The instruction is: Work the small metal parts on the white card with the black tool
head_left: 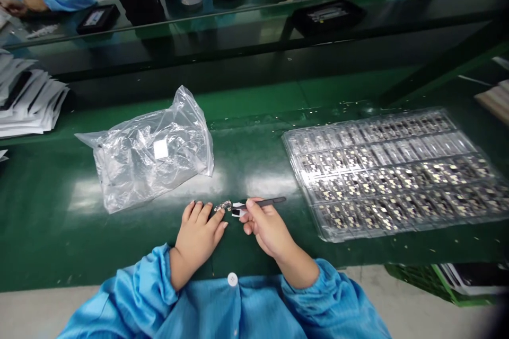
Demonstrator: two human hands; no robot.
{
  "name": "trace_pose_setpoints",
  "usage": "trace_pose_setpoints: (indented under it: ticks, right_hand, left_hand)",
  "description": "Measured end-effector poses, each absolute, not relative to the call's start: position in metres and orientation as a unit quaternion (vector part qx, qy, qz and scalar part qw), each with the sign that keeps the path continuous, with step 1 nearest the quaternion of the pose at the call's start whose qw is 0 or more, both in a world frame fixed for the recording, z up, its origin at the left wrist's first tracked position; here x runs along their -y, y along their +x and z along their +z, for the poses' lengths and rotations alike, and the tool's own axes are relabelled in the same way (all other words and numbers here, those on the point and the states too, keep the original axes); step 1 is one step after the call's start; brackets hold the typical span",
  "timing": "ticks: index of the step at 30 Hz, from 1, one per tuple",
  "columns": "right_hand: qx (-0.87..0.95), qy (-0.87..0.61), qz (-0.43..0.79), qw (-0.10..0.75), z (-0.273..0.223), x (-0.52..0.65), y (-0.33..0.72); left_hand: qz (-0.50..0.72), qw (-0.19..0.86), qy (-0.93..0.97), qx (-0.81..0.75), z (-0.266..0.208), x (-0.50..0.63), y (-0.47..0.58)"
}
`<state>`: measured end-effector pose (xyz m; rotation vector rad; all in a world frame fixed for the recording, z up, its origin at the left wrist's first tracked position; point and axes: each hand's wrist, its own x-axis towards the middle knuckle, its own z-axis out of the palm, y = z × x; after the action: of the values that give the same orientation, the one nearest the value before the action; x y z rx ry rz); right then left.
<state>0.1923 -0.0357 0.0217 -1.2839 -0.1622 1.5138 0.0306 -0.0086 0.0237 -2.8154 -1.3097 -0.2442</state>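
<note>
- Currently, small circuit board [223, 205] lies on the green tabletop [246, 159], directly in front of the wearer, between the two hands.
- Left hand [201, 233]: palm down, fingers spread, gripping nothing; a fingertip appears to steady the board's near edge.
- Right hand [268, 230]: dark tweezers [270, 202] pinched between thumb and fingers, tips pointing left at the board's right end. Whether the tips are closed on anything: cannot tell.
- White-and-black piece [238, 210] sits beside the tips; whether held or lying loose, unclear.
- Handling, judged: board very light, likely stiff and thin; apt to skid on the smooth, glossy surface if nudged. Mounted parts probably fragile; scraping with metal tips could harm them.
- Hold, judged: best by bare edges or a corner, fingertip pressure light, tweezers kept off raised components.
- Similar-looking boards fill many pockets of the clear plastic tray [409, 149] at right; clear bag [151, 153] at left, thin and limp.
</note>
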Motion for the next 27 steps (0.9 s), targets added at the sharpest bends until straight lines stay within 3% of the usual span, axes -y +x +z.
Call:
trace_pose_setpoints:
  ticks: [10, 18, 27]
  right_hand:
    - [0.004, -0.511, 0.657, 0.554, 0.023, 0.034, 0.2]
    - [-0.037, -0.453, 0.672, 0.585, 0.023, 0.033, 0.206]
    - [-0.018, -0.466, 0.663, 0.586, 0.029, 0.036, 0.203]
  left_hand:
    - [-0.132, -0.01, -0.899, 0.416, 0.02, 0.007, 0.021]
    - [-0.041, 0.002, -0.883, 0.468, 0.019, 0.003, 0.028]
    - [-0.063, -0.091, -0.851, 0.514, 0.018, 0.0, 0.03]
